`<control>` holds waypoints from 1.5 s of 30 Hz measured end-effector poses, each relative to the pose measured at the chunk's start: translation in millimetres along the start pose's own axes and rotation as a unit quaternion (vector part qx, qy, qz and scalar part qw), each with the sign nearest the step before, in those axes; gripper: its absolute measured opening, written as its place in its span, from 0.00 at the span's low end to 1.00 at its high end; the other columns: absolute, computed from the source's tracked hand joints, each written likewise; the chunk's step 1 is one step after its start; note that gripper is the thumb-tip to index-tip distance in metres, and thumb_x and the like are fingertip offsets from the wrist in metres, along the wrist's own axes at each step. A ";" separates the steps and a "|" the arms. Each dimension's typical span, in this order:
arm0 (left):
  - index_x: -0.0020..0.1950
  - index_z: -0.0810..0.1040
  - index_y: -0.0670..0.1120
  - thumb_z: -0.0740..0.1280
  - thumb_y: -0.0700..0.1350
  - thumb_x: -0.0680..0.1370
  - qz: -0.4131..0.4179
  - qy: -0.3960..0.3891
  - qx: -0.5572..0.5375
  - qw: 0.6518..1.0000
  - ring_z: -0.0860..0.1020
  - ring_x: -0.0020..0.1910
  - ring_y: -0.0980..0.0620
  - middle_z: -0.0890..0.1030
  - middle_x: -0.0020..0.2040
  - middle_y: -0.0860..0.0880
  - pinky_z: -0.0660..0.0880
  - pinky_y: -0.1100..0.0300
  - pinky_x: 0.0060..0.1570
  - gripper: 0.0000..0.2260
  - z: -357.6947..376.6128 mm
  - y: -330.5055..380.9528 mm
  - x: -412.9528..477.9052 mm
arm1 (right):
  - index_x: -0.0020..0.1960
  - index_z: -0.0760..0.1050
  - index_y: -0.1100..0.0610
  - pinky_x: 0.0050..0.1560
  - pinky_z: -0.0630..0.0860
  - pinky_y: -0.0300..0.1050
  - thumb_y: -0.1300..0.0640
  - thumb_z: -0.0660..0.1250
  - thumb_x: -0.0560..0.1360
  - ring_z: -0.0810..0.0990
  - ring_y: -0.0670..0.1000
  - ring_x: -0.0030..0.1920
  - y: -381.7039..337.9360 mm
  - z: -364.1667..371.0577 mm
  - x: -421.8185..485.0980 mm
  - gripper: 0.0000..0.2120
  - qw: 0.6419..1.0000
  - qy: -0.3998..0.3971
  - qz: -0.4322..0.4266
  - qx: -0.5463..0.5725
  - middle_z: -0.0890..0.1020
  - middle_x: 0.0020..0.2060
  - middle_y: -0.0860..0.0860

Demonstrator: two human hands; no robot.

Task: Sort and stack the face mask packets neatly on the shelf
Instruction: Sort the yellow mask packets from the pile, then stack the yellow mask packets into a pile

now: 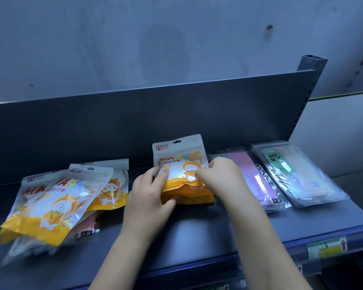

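Hands meet over a small stack of yellow cartoon mask packets [180, 172] at the centre of a dark grey shelf [197, 233]; the left hand [149, 197] grips the stack's lower left corner, thumb on the top packet's face and fingers curled under the yellow bottom edge; the right hand [220, 174] lies on the right side, fingertips pressing the clear front; at least 2 packets sit here, the top one tipped up toward the shelf's back panel [176, 114]. At 9 o'clock from the hands a loose heap of matching yellow packets [57, 204] sprawls over a clear packet with salmon-coloured masks [86, 226], all crooked. At 3 o'clock, just beside the right hand, lies a clear pack of pink and purple masks [254, 176]; further toward 2 o'clock lies a clear pack with a green FACE MASK label [291, 172], both flat and roughly parallel. A price label strip [325, 246] runs along the front edge at 5 o'clock.

The step looks like squaring this stack; to do it well, press the top packet flat, slide both hands along opposite sides until the edges line up, and keep the printed faces upward; slippery film may shift, so let go gently.
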State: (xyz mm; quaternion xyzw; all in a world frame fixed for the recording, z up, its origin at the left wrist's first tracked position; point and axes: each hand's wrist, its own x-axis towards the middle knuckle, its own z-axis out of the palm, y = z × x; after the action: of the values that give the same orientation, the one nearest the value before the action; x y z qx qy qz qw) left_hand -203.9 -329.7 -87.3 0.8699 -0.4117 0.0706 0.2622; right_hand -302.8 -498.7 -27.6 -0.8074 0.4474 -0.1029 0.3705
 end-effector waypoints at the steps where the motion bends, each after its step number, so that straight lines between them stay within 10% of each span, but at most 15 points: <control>1: 0.76 0.71 0.53 0.72 0.56 0.70 0.002 -0.006 0.011 1.000 0.69 0.71 0.46 0.71 0.74 0.52 0.75 0.48 0.63 0.34 -0.3 0.0 0.0 | 0.35 0.65 0.55 0.29 0.58 0.44 0.56 0.67 0.70 0.69 0.54 0.33 0.0 0.8 0.3 0.11 1.000 0.000 0.002 0.002 0.74 0.41 0.55; 5: 0.77 0.68 0.52 0.74 0.58 0.68 0.026 -0.031 0.031 0.999 0.66 0.74 0.47 0.67 0.77 0.52 0.74 0.48 0.65 0.39 1.1 0.8 -6.4 | 0.45 0.74 0.56 0.32 0.68 0.44 0.60 0.64 0.68 0.77 0.55 0.41 -1.0 6.0 -0.7 0.06 1.000 0.000 -0.016 0.016 0.80 0.46 0.53; 10: 0.75 0.70 0.57 0.79 0.41 0.64 0.090 -0.005 -0.012 0.996 0.65 0.76 0.44 0.68 0.77 0.51 0.72 0.45 0.67 0.41 4.8 0.6 -15.0 | 0.75 0.70 0.47 0.48 0.73 0.46 0.62 0.62 0.72 0.79 0.60 0.59 -3.3 13.9 -8.9 0.32 0.999 -0.012 -0.037 0.009 0.76 0.66 0.55; 20: 0.58 0.84 0.51 0.60 0.38 0.74 0.173 0.088 0.039 0.980 0.77 0.63 0.40 0.82 0.62 0.49 0.78 0.47 0.47 0.19 9.8 -1.3 -9.3 | 0.68 0.72 0.52 0.57 0.76 0.52 0.53 0.64 0.76 0.77 0.61 0.60 0.2 20.3 -10.2 0.21 1.000 -0.007 -0.024 -0.019 0.73 0.62 0.56; 31: 0.62 0.83 0.48 0.73 0.42 0.74 0.139 0.055 -0.031 0.988 0.75 0.67 0.43 0.79 0.66 0.49 0.75 0.45 0.62 0.16 8.0 -1.2 -9.7 | 0.63 0.76 0.53 0.67 0.73 0.55 0.51 0.65 0.76 0.68 0.57 0.75 3.1 26.0 -17.1 0.17 0.980 0.086 -0.164 -0.075 0.79 0.61 0.51; 45: 0.78 0.69 0.48 0.56 0.59 0.82 -0.008 0.086 0.120 0.989 0.62 0.81 0.46 0.70 0.79 0.49 0.55 0.40 0.78 0.28 -32.0 24.2 15.2 | 0.81 0.64 0.55 0.81 0.57 0.55 0.42 0.55 0.84 0.52 0.50 0.84 -15.2 19.3 -31.3 0.29 0.953 0.075 -0.294 -0.023 0.65 0.82 0.49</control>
State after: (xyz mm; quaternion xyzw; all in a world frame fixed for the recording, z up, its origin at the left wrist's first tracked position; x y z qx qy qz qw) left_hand -209.3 -336.2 -45.3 0.8889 -0.3693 0.1919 0.1914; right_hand -301.4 -459.0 -25.5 -0.9013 0.2193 -0.2576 0.2705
